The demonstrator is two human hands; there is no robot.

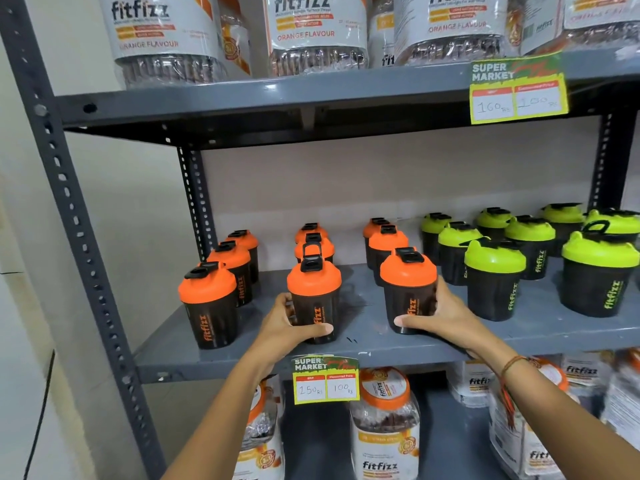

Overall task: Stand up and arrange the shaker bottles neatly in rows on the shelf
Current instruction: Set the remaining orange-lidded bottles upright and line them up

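Note:
Black shaker bottles stand upright on the grey middle shelf (363,344). Orange-lidded ones form three rows going back from the front. My left hand (289,325) grips the front bottle of the middle row (315,292) around its lower body. The front bottle of the right orange row (408,289) is held the same way by my right hand (446,315). The front bottle of the left row (209,304) stands untouched. Several green-lidded bottles (495,278) crowd the shelf's right part, in looser rows.
The shelf above (277,95) carries large fitfizz jars (318,29) and a price tag (517,88). Another price tag (325,381) hangs on the middle shelf's front edge. More jars (384,427) sit on the shelf below. The rack's perforated post (79,237) stands at left.

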